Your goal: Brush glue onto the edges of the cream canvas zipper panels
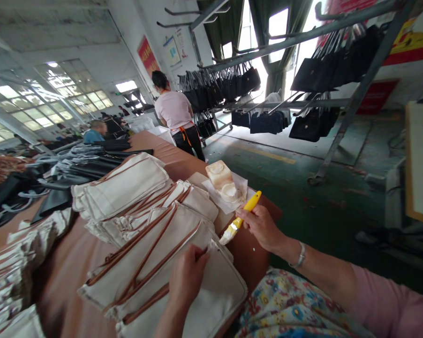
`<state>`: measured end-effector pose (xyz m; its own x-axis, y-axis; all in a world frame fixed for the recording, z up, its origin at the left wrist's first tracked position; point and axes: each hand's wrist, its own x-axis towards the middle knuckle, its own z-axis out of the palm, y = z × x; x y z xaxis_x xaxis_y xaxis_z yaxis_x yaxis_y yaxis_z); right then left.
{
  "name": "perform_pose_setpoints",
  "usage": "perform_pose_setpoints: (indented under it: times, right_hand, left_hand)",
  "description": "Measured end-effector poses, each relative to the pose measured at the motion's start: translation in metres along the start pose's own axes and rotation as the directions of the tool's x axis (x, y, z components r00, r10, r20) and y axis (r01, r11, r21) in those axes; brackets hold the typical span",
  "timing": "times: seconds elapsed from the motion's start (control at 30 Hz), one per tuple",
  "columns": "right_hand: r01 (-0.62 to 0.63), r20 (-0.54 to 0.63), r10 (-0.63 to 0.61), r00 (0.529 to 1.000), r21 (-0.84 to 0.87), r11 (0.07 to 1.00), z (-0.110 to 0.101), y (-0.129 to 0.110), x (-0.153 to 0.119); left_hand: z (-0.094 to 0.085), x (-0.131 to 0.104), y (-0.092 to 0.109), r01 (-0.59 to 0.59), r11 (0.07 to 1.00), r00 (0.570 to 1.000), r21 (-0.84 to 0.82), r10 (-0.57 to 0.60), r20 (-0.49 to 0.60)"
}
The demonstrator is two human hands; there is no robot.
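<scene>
My right hand (259,225) is closed around a paintbrush (251,202) with a yellow handle. White paste coats its bristles, which reach the edge of the nearest white bag (211,286). On that bag's upper edge, my left hand (188,272) is closed, its fingertips pinching the rim near the bristles. The bag has brown trim and lies flat, overlapping other white bags (162,234) with brown straps. Beyond the brush, a paste-smeared container (220,173) rests on a white sheet (245,185).
The table (67,277) has a brown cover. More white bags (120,183) are piled on it, with black bags (88,169) farther back. A person in a pink top (172,110) stands at its far side. Racks (303,37) of dark bags stand beyond the aisle.
</scene>
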<state>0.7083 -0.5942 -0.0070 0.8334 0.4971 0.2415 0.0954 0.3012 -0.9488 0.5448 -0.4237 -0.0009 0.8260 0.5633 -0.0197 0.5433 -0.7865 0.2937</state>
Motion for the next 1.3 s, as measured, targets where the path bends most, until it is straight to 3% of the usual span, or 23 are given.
perform_pose_setpoints:
  times: [0.1,0.2,0.3,0.43,0.6,0.8,0.9,1.03,1.2,1.3]
  right_hand:
    - [0.038,0.099,-0.032,0.995,-0.055,0.998,0.013,0.001,0.001]
    - [0.111,0.18,-0.084,0.98,-0.145,0.983,0.025,0.002,0.002]
    - [0.2,0.18,-0.159,0.971,-0.241,0.95,0.029,0.0,0.004]
    - [0.243,0.129,-0.216,0.968,-0.257,0.936,0.025,-0.01,0.001]
    - [0.319,0.236,-0.251,0.939,-0.321,0.891,0.02,-0.013,0.001]
    - [0.224,0.058,-0.218,0.974,-0.368,0.903,0.002,-0.013,0.015]
    - [0.172,0.154,-0.13,0.98,-0.309,0.935,0.004,-0.015,0.009]
    - [0.032,0.331,0.014,0.944,-0.133,0.991,0.007,-0.023,-0.001]
    - [0.07,0.166,-0.048,0.985,-0.13,0.989,0.003,-0.026,0.002]
    - [0.02,0.282,0.012,0.959,-0.111,0.994,0.007,-0.025,-0.003]
  left_hand:
    - [-0.001,-0.006,-0.001,-0.051,0.976,0.995,-0.21,0.067,0.071]
    - [0.0,-0.012,0.002,-0.019,0.885,0.993,-0.464,0.072,0.097]
    - [-0.001,-0.017,0.005,-0.02,0.838,0.995,-0.545,0.071,0.072]
    - [0.0,-0.023,0.007,-0.042,0.833,0.996,-0.552,0.082,0.048]
    - [0.005,-0.031,0.007,-0.108,0.838,0.993,-0.535,0.116,-0.019]
    - [0.009,-0.05,0.013,-0.232,0.845,0.971,-0.483,0.172,-0.166]
    - [0.011,-0.055,0.015,-0.273,0.862,0.952,-0.427,0.179,-0.247]
    - [0.011,-0.054,0.013,-0.266,0.891,0.949,-0.369,0.174,-0.263]
    - [0.008,-0.055,0.015,-0.253,0.903,0.956,-0.348,0.179,-0.231]
    - [0.005,-0.056,0.018,-0.232,0.909,0.964,-0.347,0.168,-0.205]
